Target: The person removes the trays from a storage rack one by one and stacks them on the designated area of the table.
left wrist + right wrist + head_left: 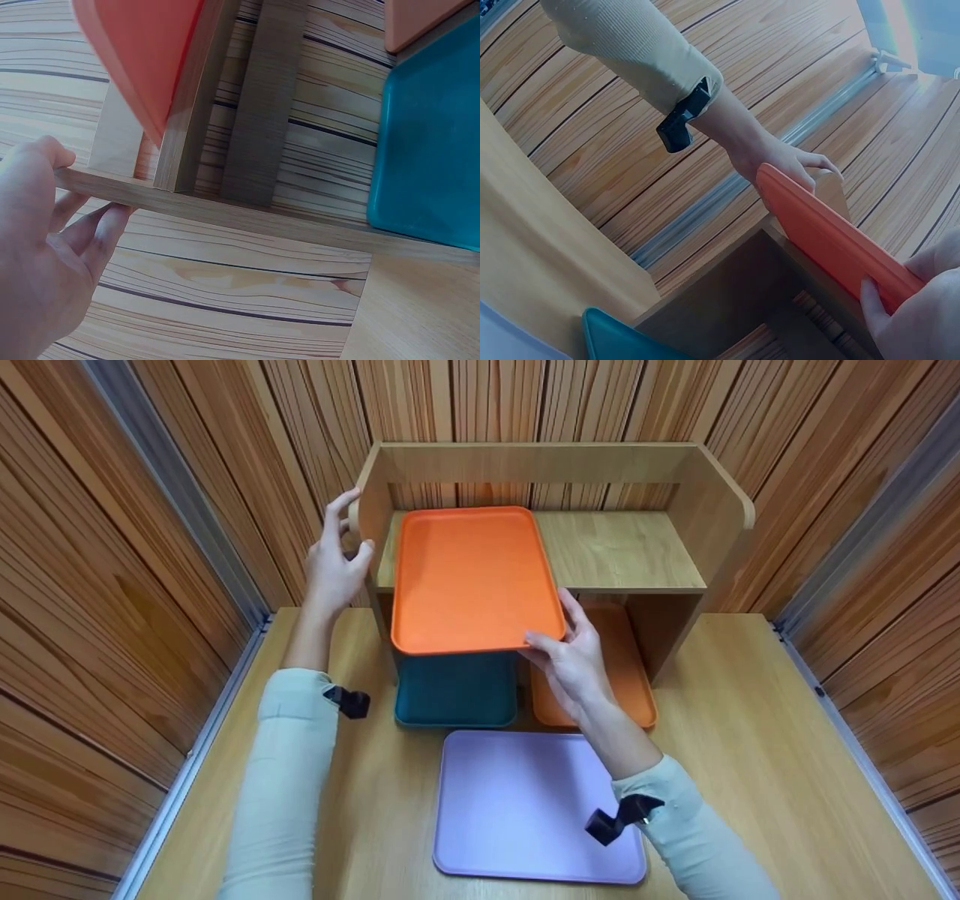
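Note:
My right hand (574, 660) pinches the near right corner of a bright orange tray (472, 577), thumb on top and fingers beneath. The tray lies over the left part of the upper board of a wooden shelf (622, 547), its near end jutting out past the front edge. At the shelf's left side panel, my left hand (337, 559) grips the edge; in the left wrist view the thumb and fingers stand on opposite faces of that panel (202, 214). The right wrist view shows the orange tray (840, 240) edge-on, tilted in that view.
Below, a teal tray (456, 690) sits in the left lower compartment and a darker orange tray (622, 667) in the right one, both sticking out in front. A lilac tray (525, 810) lies on the table (750, 780) before the shelf. Wood-patterned walls (150, 547) enclose the sides and back.

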Demonstrator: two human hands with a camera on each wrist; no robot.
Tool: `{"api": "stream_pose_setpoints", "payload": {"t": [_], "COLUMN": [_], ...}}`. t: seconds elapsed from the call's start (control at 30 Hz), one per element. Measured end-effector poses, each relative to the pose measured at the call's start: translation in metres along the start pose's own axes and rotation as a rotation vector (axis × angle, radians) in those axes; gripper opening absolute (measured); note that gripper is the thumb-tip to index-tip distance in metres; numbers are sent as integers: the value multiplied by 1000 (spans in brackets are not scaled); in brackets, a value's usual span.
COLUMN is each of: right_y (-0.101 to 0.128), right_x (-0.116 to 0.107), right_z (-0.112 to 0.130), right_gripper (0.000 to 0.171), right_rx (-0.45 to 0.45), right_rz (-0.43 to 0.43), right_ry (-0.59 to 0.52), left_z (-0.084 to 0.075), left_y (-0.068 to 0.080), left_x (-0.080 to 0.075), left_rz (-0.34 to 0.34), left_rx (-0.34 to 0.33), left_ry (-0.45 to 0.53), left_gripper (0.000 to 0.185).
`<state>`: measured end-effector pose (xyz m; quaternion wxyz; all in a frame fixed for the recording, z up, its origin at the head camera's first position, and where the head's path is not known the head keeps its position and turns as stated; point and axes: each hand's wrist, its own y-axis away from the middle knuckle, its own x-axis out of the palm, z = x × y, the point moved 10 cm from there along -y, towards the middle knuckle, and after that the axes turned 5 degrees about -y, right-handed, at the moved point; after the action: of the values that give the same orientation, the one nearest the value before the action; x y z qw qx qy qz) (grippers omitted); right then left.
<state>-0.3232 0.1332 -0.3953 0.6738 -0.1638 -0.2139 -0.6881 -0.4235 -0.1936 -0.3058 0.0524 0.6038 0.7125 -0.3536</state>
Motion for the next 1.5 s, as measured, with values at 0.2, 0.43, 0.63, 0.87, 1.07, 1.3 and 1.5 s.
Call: {"api": "stream_pose_setpoints", "payload": {"t": [0.2,0.43,0.63,0.87,1.07,1.3,1.5], "right_y": [0,0,-1,-1,-1,-2,-6], "right_x": [-12,-26,-35,-47,-56,-61,-56], "right_z": [7,15,23,31,36,32,31], "right_gripper": [92,92,90,84,85,88,99], "right_rx": [14,34,24,1,-33,-65,-105], "right_rz": [2,4,8,-42,-105,-141,-120], "right_ry": [17,24,7,-92,-241,-293,-215], "left_z": [-2,-2,-3,-2,0,-1,-3], "left_y": [0,1,0,1,0,1,0], "left_x": [-1,-2,0,0,1,1,-2], "left_rz": [-8,-23,-23,-19,-12,-16,-38], "left_rx": [14,29,33,22,3,5,17], "left_ry": [-7,-21,-27,-13,6,-14,-75], "left_gripper": [66,65,66,66,67,67,65]}}
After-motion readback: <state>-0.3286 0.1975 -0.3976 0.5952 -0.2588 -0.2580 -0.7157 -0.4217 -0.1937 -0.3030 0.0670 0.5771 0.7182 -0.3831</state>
